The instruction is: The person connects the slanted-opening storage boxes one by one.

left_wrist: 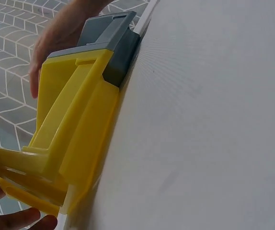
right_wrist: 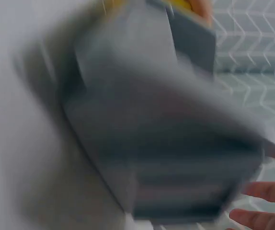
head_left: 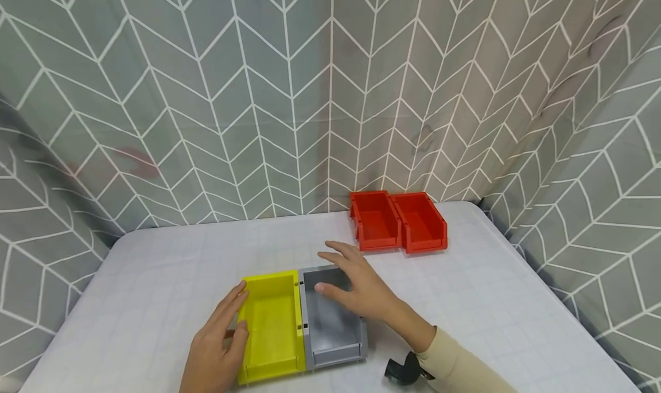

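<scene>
A yellow bin and a grey bin stand side by side, edges touching, near the front of the table in the head view. My left hand lies along the left wall of the yellow bin; in the left wrist view its fingertips are at the end of the yellow bin. Over the grey bin hangs my right hand, fingers spread and slightly bent, holding nothing. The right wrist view is blurred, with the grey bin large and the right fingers beside it.
Two red bins stand together at the back right of the white-covered table. A patterned curtain hangs behind and at both sides. A black strap-like device is at the right wrist.
</scene>
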{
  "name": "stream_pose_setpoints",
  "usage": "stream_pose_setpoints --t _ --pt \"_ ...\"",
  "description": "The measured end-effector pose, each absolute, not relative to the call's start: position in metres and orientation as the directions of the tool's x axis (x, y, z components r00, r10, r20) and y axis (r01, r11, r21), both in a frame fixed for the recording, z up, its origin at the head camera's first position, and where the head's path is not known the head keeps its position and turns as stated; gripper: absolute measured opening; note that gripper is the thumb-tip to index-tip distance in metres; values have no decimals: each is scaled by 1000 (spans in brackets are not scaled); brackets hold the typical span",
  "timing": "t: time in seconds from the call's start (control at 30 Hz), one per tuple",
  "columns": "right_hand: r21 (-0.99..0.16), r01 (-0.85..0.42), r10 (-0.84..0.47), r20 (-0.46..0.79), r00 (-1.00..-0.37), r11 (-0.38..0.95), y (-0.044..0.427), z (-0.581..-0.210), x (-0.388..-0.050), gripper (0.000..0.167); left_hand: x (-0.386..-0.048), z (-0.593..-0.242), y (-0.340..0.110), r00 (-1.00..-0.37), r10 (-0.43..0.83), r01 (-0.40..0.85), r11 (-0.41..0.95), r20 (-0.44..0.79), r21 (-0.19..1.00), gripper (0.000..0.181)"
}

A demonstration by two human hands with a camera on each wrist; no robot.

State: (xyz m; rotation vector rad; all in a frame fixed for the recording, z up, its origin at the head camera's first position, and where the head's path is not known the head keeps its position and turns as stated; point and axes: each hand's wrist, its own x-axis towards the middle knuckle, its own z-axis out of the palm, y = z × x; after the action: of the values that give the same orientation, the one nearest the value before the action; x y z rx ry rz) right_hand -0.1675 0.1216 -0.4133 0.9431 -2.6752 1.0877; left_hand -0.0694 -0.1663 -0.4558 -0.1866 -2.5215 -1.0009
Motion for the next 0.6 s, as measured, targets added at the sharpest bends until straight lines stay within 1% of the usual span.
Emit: stream_pose_setpoints --t 0.13,0.27,0.37,0.5,0.6 --pt "-597 -574 -420 392 -819 561 139 -410 -190 61 -69 -458 -168 -907 -5 285 729 420 623 50" --pt "-600 -542 -319 444 -837 588 162 -414 -214 56 -69 -460 -168 -916 15 280 738 400 614 48" --pt "-598 -483 -238 443 -864 639 177 -418 -227 54 -69 -460 -168 -918 17 277 741 396 611 48" --pt "-613 -359 -109 406 -907 703 190 -421 -236 56 -69 -458 -168 -925 17 265 747 380 610 48" --pt "-615 -295 -56 378 -924 731 195 -422 -240 57 -69 -458 -167 -930 14 252 750 366 612 48"
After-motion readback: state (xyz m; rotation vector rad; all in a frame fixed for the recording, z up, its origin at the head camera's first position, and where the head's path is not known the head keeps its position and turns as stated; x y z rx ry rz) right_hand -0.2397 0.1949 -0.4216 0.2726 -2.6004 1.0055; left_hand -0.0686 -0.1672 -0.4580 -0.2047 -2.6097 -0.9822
